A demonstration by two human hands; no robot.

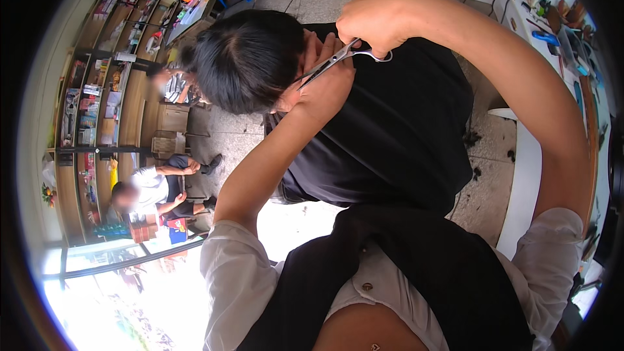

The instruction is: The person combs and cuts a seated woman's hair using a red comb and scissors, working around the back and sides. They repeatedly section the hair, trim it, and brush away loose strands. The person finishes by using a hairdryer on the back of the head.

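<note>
A seated person with short black hair [244, 58] is in front of me, draped in a black cape [396, 123]. My right hand [377, 23] grips a pair of silver hair scissors [337, 56] by the finger rings. The blades are parted and point down-left, across my left hand, toward the hair edge beside the ear. My left hand [328, 88] rests against the side of the person's head, its fingers stretched out by the ear. The scissors partly cover those fingers.
Shelves with many small goods [107, 107] line the left side, where a person in a white top [153, 188] sits. On the right stands a white counter [520, 175] with cables and tools. Dark hair clippings [472, 138] lie on the floor beside the cape.
</note>
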